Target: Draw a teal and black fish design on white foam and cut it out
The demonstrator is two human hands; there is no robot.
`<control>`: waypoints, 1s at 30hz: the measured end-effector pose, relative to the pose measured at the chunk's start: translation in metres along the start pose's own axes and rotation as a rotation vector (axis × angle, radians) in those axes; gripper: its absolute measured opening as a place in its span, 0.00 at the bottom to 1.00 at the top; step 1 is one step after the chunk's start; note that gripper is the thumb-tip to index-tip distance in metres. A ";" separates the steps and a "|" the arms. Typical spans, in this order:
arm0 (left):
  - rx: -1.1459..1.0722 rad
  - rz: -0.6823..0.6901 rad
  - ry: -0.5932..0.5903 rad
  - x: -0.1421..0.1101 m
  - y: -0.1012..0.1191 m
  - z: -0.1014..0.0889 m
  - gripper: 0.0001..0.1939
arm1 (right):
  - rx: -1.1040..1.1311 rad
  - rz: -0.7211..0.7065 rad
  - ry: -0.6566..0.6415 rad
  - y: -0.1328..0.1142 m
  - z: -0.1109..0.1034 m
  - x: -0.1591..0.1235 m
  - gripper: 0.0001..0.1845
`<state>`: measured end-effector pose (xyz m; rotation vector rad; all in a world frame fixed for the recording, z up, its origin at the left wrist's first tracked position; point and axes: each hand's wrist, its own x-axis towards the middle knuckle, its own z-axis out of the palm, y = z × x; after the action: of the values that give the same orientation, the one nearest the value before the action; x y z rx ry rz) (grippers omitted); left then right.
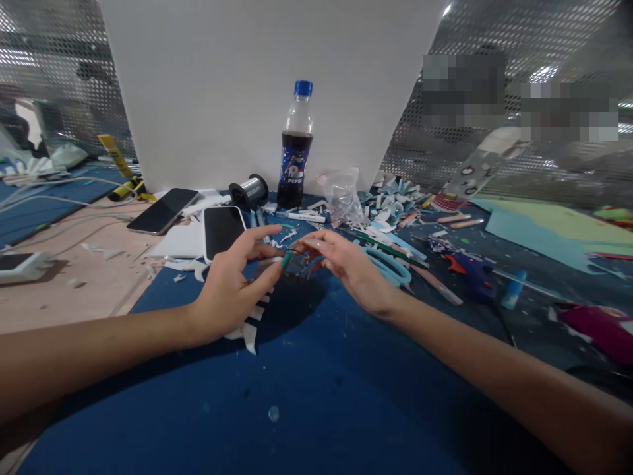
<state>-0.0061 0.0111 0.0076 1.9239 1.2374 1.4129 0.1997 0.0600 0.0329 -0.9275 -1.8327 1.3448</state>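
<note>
My left hand [232, 284] is closed in a pinch, thumb against fingers, on a small teal piece [287, 258]. Just to its right, my right hand [346, 264] has its fingers bent and drawn together near a thin dark strand by the teal piece. What those fingertips hold, if anything, is too small to make out. Cut white strips [250, 335] lie on the blue table mat [297, 396] beneath my left wrist. Light blue scissors handles [388, 265] rest beside my right hand. Behind my left fingers is a white-framed phone [223, 231].
A Pepsi bottle [295, 158] stands before a white board [212, 86]. Nearby are a wire spool [250, 191], a dark phone [163, 211] and a clear plastic bag [341, 194]. Scraps [395, 201] are heaped behind. A glue gun [469, 274] and coloured paper [534, 231] lie right.
</note>
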 end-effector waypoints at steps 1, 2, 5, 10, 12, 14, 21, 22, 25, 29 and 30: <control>0.004 0.003 0.009 0.000 0.000 0.000 0.23 | -0.024 -0.017 -0.034 0.001 0.000 -0.002 0.17; 0.008 0.005 0.017 -0.001 -0.001 0.000 0.23 | -0.058 -0.041 -0.062 0.001 0.001 -0.003 0.16; 0.019 0.002 0.033 -0.001 -0.002 0.000 0.22 | -0.173 -0.106 -0.080 0.003 0.003 -0.009 0.16; 0.034 -0.008 0.056 0.001 -0.004 0.000 0.18 | -0.202 -0.114 0.000 0.007 0.008 -0.014 0.19; 0.032 -0.008 0.069 0.002 -0.005 0.001 0.17 | -0.156 -0.121 0.038 0.010 0.011 -0.014 0.19; 0.025 -0.008 0.075 0.002 -0.006 0.001 0.17 | -0.103 -0.121 0.066 0.014 0.013 -0.013 0.19; 0.025 -0.024 0.037 0.003 -0.005 0.000 0.15 | -0.162 -0.169 0.137 0.017 0.015 -0.012 0.18; 0.028 -0.023 0.022 0.004 -0.005 0.000 0.14 | -0.188 -0.179 0.144 0.017 0.015 -0.012 0.18; 0.044 0.004 -0.027 0.004 -0.005 -0.001 0.12 | -0.251 -0.193 0.153 0.016 0.013 -0.014 0.19; 0.112 0.071 -0.034 0.003 -0.008 -0.001 0.14 | -0.340 -0.200 0.126 0.010 0.014 -0.016 0.19; 0.143 0.089 -0.027 0.003 -0.009 -0.001 0.15 | -0.370 -0.202 0.109 0.008 0.014 -0.017 0.19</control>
<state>-0.0105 0.0183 0.0024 2.1100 1.2860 1.3706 0.1980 0.0406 0.0197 -0.9487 -2.0648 0.8319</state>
